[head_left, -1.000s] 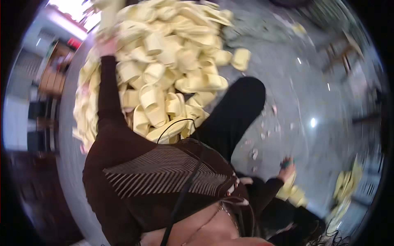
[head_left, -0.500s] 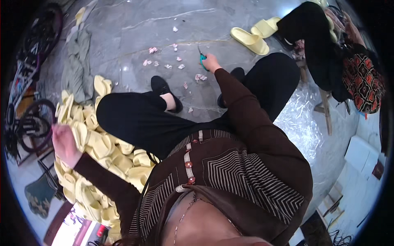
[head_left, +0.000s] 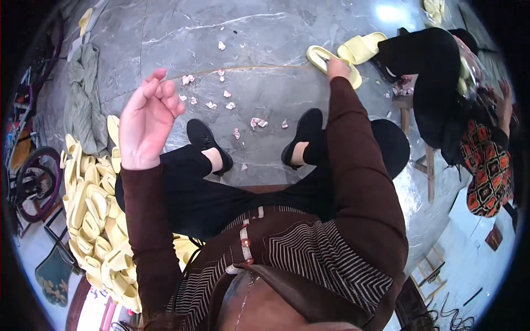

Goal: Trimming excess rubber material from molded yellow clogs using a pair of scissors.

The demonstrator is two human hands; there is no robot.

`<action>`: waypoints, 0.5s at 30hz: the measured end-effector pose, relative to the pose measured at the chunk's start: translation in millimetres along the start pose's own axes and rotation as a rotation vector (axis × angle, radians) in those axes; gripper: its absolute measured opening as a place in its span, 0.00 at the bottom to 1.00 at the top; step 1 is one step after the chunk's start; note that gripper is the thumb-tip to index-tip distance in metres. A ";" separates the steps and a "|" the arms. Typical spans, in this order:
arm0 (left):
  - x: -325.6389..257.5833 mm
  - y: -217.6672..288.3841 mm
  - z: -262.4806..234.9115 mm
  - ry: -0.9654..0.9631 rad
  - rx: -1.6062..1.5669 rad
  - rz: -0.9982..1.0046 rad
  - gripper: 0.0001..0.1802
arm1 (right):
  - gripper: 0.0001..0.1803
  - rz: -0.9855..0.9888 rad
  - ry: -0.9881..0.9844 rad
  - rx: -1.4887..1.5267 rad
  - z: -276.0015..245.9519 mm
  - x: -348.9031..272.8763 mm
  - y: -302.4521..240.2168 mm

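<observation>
My left hand (head_left: 146, 118) is raised over my left knee, palm turned in, fingers loosely apart and holding nothing. My right arm stretches far forward. My right hand (head_left: 338, 69) lies on a pale yellow slipper (head_left: 323, 55) on the grey marble floor, with its fingers curled over the slipper's edge. A second yellow slipper (head_left: 361, 47) lies just beyond it. A big heap of the same yellow slippers (head_left: 94, 220) is piled at my left side. I sit with my black shoes (head_left: 207, 140) on the floor.
Small pink scraps (head_left: 226, 105) are scattered on the floor ahead. A green cloth (head_left: 83, 99) lies at the left, with a wheel (head_left: 33, 182) beyond it. Another person in black (head_left: 441, 83) sits at the right on a wooden stool (head_left: 425, 160).
My view swung from the slipper heap to the floor ahead. My left hand rose from the heap, empty. My right hand moved forward from the scraps onto the yellow slipper.
</observation>
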State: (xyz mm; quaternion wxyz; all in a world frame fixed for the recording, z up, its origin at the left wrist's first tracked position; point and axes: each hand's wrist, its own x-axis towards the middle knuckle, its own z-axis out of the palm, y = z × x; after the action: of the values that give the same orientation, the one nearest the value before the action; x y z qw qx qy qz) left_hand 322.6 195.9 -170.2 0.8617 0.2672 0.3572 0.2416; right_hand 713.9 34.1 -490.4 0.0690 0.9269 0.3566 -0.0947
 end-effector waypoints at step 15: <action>0.7 -12.0 8.1 0.013 0.211 0.189 0.13 | 0.13 -0.242 -0.079 0.133 -40.1 11.4 -68.0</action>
State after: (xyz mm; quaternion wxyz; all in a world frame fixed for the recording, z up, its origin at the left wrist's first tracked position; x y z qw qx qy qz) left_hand 331.8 185.1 -173.3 0.8000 0.3873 0.3594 0.2844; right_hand 681.4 99.3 -458.1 0.0096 0.8753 0.4555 -0.1623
